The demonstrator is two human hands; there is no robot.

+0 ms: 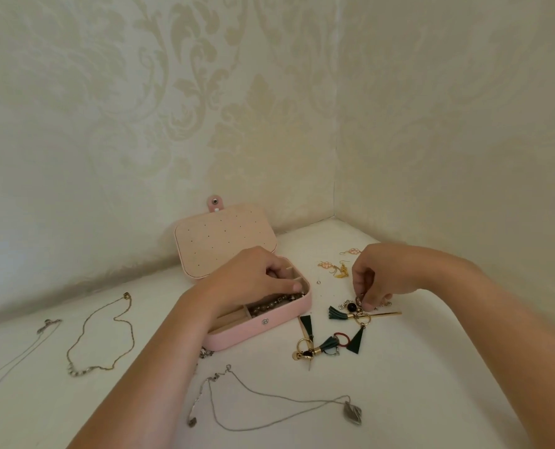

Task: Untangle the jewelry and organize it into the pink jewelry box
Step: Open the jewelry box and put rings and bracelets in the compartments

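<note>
The left hand [253,277] curls round a knobbly beaded chain [269,305] in the smooth pink jewelry box [279,323]; the right hand [379,273] pinches a glittery earring [359,301].

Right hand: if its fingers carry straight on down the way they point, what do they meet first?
The tangled earring cluster of gold rings, dark bead and green tassel, which fingers of the right hand seem to pinch; white tabletop just beneath.

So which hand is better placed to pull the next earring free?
The right hand: its fingers pinch the tangled earrings beside the pink jewelry box, while the left hand is inside the box, over the beaded bracelet.
</note>
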